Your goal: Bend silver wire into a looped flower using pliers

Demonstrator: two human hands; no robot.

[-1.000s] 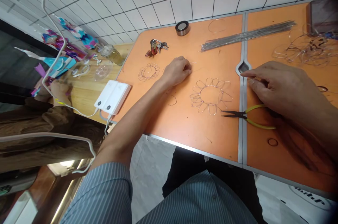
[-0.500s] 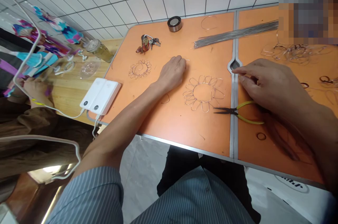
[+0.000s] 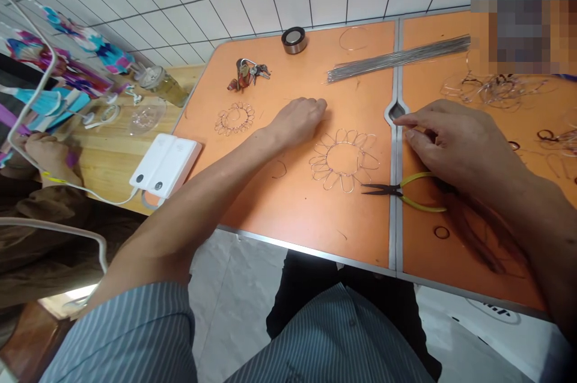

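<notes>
Left hand curled, knuckles up, over the orange table; fingertips hidden, can't tell if it grips anything. Right hand palm down, index finger and thumb slightly apart near the hole in the metal seam. Hands well apart from each other.

Big looped wire ring (flower-ish, sort of) lies flat on the table between them, nearest the left. Yellow-handled pliers just beside it, across the seam, jaws slightly parted. Red-handled tool partly under the right forearm; small dark band near it.

Further out: small looped wire ring left, keys behind it, round tin-like thing near the tiled wall, wire bundle straddling the seam, wire tangle far right. White box at the left edge. Beyond, wooden table with lidded cup and another person's hand.
</notes>
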